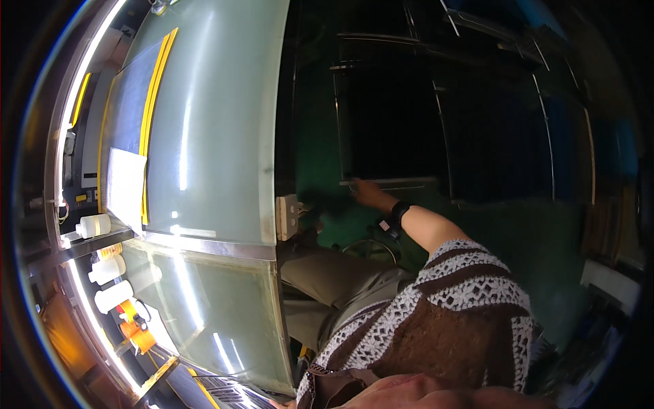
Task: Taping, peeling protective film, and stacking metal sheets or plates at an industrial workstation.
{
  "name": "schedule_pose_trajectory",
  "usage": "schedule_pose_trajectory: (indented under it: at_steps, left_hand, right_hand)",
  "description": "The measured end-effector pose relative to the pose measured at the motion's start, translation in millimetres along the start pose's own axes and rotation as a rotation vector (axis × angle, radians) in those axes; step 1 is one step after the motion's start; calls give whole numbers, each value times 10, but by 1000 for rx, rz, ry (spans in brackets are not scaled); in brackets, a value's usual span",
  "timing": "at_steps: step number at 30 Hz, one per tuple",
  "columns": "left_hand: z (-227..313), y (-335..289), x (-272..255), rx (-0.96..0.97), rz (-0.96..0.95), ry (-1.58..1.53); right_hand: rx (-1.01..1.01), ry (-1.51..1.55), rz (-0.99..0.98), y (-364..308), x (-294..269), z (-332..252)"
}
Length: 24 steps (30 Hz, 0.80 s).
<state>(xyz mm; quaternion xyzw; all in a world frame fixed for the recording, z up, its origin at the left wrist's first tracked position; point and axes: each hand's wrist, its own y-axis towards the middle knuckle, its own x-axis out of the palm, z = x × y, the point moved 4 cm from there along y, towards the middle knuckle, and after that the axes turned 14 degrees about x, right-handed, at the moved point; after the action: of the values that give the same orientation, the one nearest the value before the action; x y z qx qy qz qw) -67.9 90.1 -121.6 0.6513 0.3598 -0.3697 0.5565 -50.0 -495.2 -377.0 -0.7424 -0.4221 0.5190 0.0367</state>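
My right hand (371, 195), with a dark watch on the wrist, reaches out from the patterned brown and white sleeve. Its fingers curl at the lower left corner of a dark rectangular panel (392, 129) with a thin pale metal rim. Deep shadow blurs the fingertips there. Of my left hand (283, 404) only a sliver of skin shows at the bottom edge, beside the glass-topped table (225, 123); its fingers cannot be made out.
More dark rimmed panels (497, 136) stand to the right. On the table lie yellow-edged sheets (155, 102) and white paper (126, 180). White bottles (112, 296) and orange tape rolls (142, 341) line its left side. A socket box (287, 217) sits at the table's edge.
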Motion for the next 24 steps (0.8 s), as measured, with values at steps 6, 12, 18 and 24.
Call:
schedule_pose_trajectory:
  at_steps: [6,12,18,24]
  left_hand:
    - [-42,-18,17,55,-9,-6]
    - [-140,-113,42,53,8,-34]
    - [-343,-360,-29,-10,30,-15]
    - [-242,-236,154,3,19,-97]
  right_hand:
    - [-36,265,-96,-91,294,-129]
    - [-341,-144,-358,20,750,109]
    - [-656,-759,-208,284,800,339]
    - [-342,-754,-93,1173,1035,1219]
